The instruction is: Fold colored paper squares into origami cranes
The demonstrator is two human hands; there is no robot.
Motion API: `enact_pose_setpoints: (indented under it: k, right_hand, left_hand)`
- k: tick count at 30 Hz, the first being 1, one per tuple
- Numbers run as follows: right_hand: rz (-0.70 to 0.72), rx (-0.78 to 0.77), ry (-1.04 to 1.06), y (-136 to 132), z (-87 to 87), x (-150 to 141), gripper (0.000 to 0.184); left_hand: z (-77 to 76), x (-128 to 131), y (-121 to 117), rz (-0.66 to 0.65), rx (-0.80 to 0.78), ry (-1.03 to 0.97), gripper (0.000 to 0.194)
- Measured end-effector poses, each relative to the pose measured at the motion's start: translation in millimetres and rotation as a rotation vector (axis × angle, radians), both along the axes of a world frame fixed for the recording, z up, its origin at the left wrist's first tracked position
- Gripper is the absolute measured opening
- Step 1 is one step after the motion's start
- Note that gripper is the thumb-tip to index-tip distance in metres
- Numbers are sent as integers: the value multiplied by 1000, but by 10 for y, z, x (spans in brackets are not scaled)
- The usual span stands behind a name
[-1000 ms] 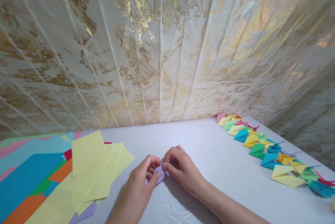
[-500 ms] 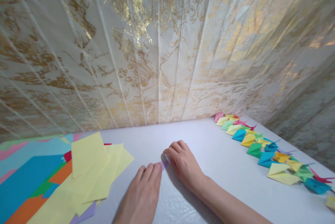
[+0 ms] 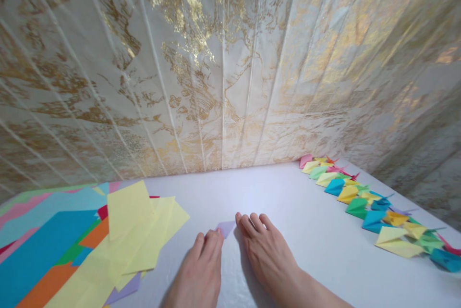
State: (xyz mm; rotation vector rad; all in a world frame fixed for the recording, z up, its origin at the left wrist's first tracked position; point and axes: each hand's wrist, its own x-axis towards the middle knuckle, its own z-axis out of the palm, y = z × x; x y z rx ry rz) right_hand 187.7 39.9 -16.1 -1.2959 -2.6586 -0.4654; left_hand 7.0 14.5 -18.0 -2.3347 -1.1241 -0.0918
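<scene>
Working low over the counter (image 3: 288, 212), we have a small lilac paper (image 3: 226, 227) lying between our left hand (image 3: 200, 264) and our right hand (image 3: 262, 246). The left hand's fingers curl down onto its left end; whether they pinch it or only press, we cannot tell. The right hand arches palm down, a fingertip at or just beside the paper's right point, its grip hidden too. Should the left fingers ease off, the paper could swivel on the smooth surface; uneven pressure from the right might set a crease askew or buckle that narrow point. A wide leftward sweep could scatter the loose yellow sheets (image 3: 139, 233); the folded paper shapes (image 3: 356, 208), well apart at right, seem safer.
</scene>
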Motion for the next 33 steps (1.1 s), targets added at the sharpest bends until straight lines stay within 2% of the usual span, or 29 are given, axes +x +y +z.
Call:
enact_pose_setpoints:
  k: [4,7,9,11,14,20,25,29,31,33]
  right_hand:
    - [-53,33,-45,31,101,140,43]
    - [-80,72,0,32,200,138,53]
    - [-43,72,41,7,234,60,63]
    - [58,31,72,-31,225,-55,66]
    - [130,-18,59,-80,157,-189,59]
    - [0,-18,-45,-50,83,-76,58]
    - [-45,-36,-35,6,80,20,65]
    - [-21,-83,-7,46,108,12,56]
    - [-24,-144,-4,76,164,18,53]
    - [-45,-230,27,110,246,36,50]
  left_hand:
    - [-51,-51,-25,-9,60,7,44]
    - [-90,-52,-12,0,103,-26,44]
    - [-94,-37,-5,2,122,-29,44]
    - [-93,-16,-3,9,129,-35,43]
    - [-107,5,-2,5,127,-57,42]
    - [-129,-48,-41,25,84,-20,45]
    - [1,-134,-99,42,1,32,41]
    - [154,-172,-10,80,-104,52,38]
    - [226,-176,91,117,-138,-14,38]
    - [282,-173,207,127,-210,-178,38]
